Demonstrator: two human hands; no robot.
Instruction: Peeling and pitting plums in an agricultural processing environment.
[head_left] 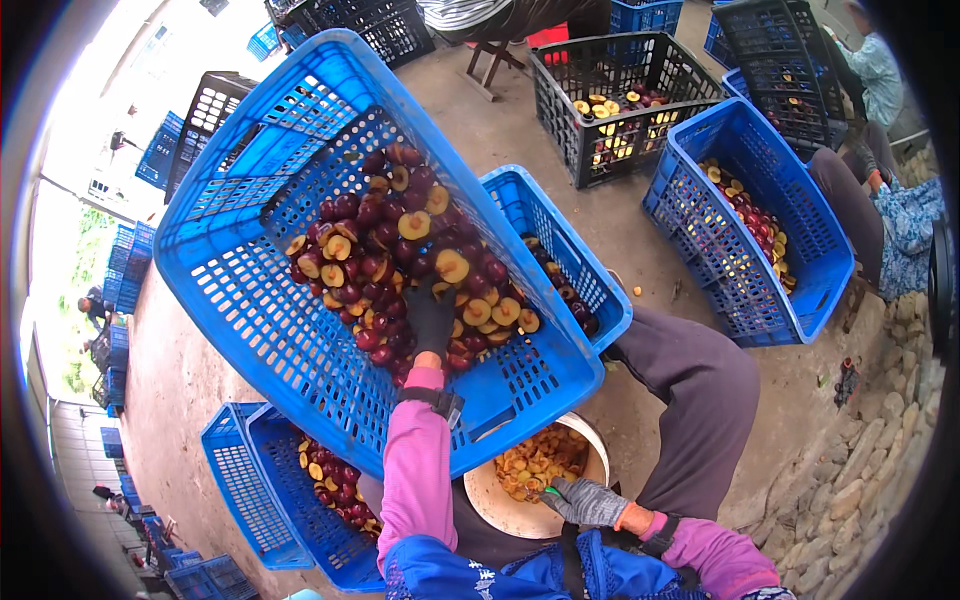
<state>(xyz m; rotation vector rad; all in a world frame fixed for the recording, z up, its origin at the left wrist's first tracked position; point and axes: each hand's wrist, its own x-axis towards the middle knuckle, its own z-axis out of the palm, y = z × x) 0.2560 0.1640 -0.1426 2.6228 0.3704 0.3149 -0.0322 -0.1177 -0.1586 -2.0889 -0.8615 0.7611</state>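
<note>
A large blue plastic crate [270,350] tilts in front of me, with dark red plums [385,235] piled in it, many cut and showing yellow flesh. My left hand [430,318], in a black glove, reaches into the pile; its fingertips are hidden among the fruit. Over the rim of a white bucket [500,513] between my legs is my right hand [592,501] in a grey knitted glove. Its fingers are closed around something small with a bit of green, too small to name. Orange-brown fruit pieces [545,460] fill part of the bucket.
Another blue crate [520,195] of plums stands under the tilted one's right side. More blue crates [285,510] sit at lower left. A black crate [590,150] and a blue crate [745,205] with cut plums stand beyond. People sit nearby; a stone edge [850,485] runs at right.
</note>
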